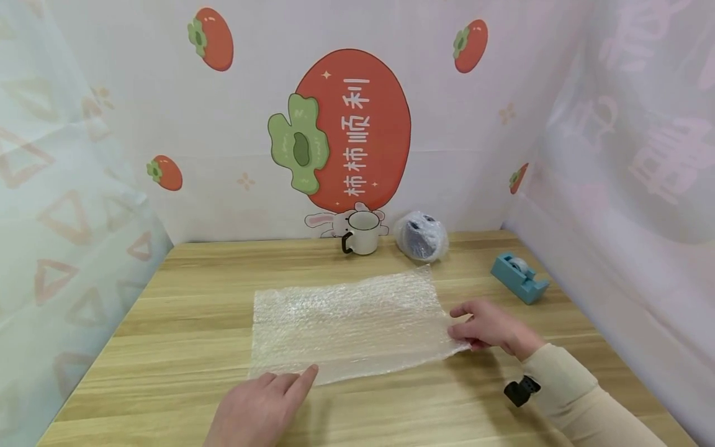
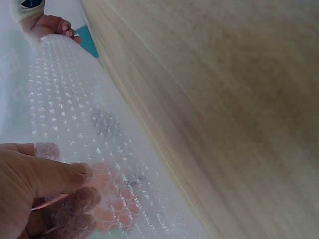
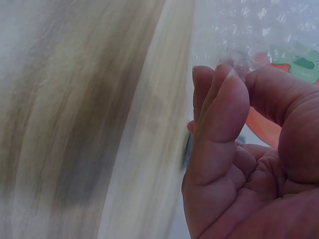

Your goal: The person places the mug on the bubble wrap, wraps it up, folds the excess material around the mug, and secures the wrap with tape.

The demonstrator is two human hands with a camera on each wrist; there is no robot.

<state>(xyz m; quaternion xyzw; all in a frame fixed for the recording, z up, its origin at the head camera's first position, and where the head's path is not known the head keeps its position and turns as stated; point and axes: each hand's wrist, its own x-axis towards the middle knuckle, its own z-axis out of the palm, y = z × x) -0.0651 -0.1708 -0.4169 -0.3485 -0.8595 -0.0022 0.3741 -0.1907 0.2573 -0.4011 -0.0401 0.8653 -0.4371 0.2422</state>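
Note:
A sheet of clear bubble wrap (image 1: 346, 323) spreads in front of me, held by both hands at its near side. At its near left edge, my left hand (image 1: 258, 406) pinches the plastic; the left wrist view has the thumb (image 2: 60, 177) on one face and fingers showing through from behind. My right hand (image 1: 491, 329) grips the right near corner. In the right wrist view, the right thumb (image 3: 281, 94) and fingertips meet at the bubble wrap (image 3: 239, 25). Seen from the left wrist, the bubble wrap (image 2: 70, 99) stretches toward the right hand (image 2: 52, 26).
A white mug (image 1: 364, 234) with a dark handle stands at the back of the wooden table (image 1: 184, 323). Beside it sits a dark object wrapped in bubble wrap (image 1: 421, 237). A teal tape dispenser (image 1: 518, 278) lies at the right. Printed sheets line the back and sides.

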